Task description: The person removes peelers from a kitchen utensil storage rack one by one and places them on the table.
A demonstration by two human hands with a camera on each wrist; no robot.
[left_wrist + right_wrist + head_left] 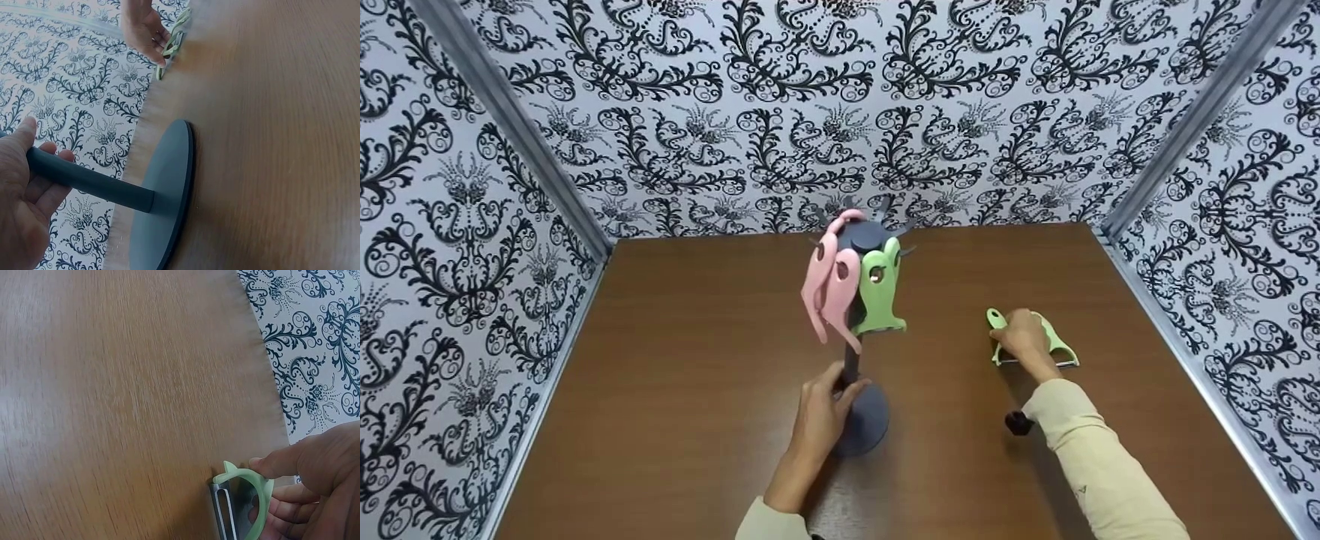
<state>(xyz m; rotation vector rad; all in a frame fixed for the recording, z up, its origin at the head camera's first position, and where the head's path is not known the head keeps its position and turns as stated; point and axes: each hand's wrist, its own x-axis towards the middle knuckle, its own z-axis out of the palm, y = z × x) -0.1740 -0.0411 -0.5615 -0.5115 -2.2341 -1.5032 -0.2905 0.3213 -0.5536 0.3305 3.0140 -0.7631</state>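
My left hand [819,409] grips the pole of a dark grey stand [90,179], just above its round base. Pink peelers [840,289] and green peelers [877,292] hang by their handle holes from hooks around the top of this stand. At the right side of the table, my right hand [1026,336] pinches a light green peeler [261,489], thumb on one side and fingers on the other. Green handle and blade parts [1061,346] show on both sides of that hand in the head view. The peeler's slotted metal blade [224,509] lies close to the tabletop.
Brown wooden tabletop [682,360] lies beneath everything. Black-and-white patterned walls [810,112] enclose it at the back and both sides, with grey metal strips along the corners. Several bare hooks [886,204] stick out at the stand's far side.
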